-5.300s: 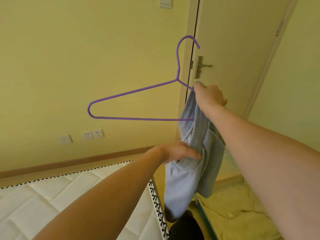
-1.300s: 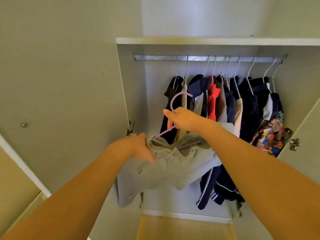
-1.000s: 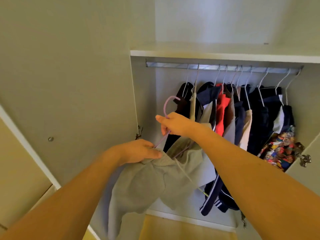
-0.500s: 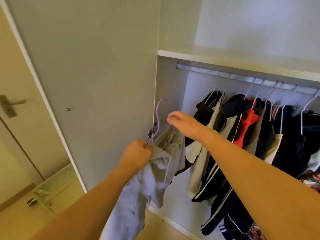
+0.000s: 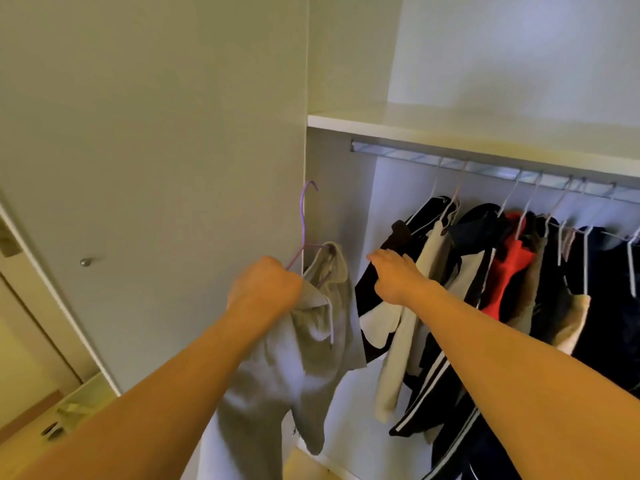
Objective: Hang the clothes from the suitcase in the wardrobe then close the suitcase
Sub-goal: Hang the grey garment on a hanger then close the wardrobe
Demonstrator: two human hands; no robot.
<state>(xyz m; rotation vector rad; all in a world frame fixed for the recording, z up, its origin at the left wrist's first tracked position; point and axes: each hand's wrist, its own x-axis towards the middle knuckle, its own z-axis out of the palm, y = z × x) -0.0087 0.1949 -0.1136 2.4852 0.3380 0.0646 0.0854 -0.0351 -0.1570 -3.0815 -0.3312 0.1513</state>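
The fingers of the left hand [image 5: 265, 289] are curled tight round the grey garment [image 5: 304, 358] and the arm of the purple hanger [image 5: 304, 216], holding both up beside the open wardrobe door [image 5: 156, 168]. The right hand [image 5: 393, 273] reaches with loose fingers to the dark clothes [image 5: 485, 271] on the rail [image 5: 485, 164] and holds nothing (whether it touches them, I cannot tell). The hook is not yet on the rail. I think the hanging of this piece remains, and the suitcase, not visible here, is left to close.
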